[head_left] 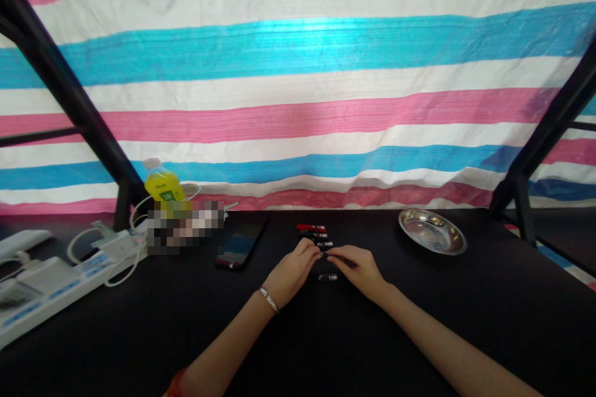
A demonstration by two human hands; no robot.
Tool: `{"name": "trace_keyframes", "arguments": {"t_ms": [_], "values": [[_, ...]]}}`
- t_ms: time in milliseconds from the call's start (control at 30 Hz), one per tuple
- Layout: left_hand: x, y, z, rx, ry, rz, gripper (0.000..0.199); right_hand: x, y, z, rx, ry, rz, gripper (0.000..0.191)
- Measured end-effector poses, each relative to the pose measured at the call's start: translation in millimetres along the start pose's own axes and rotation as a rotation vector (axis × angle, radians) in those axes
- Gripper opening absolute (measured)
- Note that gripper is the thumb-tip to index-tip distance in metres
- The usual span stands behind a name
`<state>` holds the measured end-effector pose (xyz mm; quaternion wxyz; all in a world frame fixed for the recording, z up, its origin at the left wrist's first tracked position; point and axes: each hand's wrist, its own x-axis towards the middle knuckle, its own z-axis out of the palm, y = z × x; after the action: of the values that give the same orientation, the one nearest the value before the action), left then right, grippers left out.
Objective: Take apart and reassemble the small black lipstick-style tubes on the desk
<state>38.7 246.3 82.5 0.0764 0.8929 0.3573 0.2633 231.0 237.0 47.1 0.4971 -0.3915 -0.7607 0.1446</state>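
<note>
Near the middle of the black table (298,347), my left hand (291,270) and my right hand (358,268) meet fingertip to fingertip. Both pinch a small dark object with a shiny part (325,254), mostly hidden by the fingers. Just beyond them lie a red item (310,228) with a silvery end, a black item (314,236) and another black item with a silvery end (326,244). Closer to me, between my wrists, is one more black item with a silvery end (328,277).
A round metal dish (433,231) stands at the right. At the left are a dark phone (241,243), a yellow bottle (164,187), a pixelated patch, and a white power strip (51,294) with plugs and cables. Black frame legs and a striped sheet (298,93) stand behind.
</note>
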Motion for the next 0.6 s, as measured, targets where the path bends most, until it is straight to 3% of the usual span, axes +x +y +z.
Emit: {"name": "trace_keyframes", "arguments": {"t_ms": [267,433,600], "values": [[-1.5,1.9,1.3,-0.029,0.021,0.025,0.023,-1.6,3.2,0.7,-0.064,-0.064,-0.034,0.020],[-0.6,2.0,1.7,0.014,0.121,0.029,0.034,0.7,1.3,0.6,-0.048,0.023,0.097,0.018],[1.6,-6.5,1.2,0.141,0.119,-0.123,0.015,5.4,-1.1,-1.3,0.038,0.136,0.244,0.020]]}}
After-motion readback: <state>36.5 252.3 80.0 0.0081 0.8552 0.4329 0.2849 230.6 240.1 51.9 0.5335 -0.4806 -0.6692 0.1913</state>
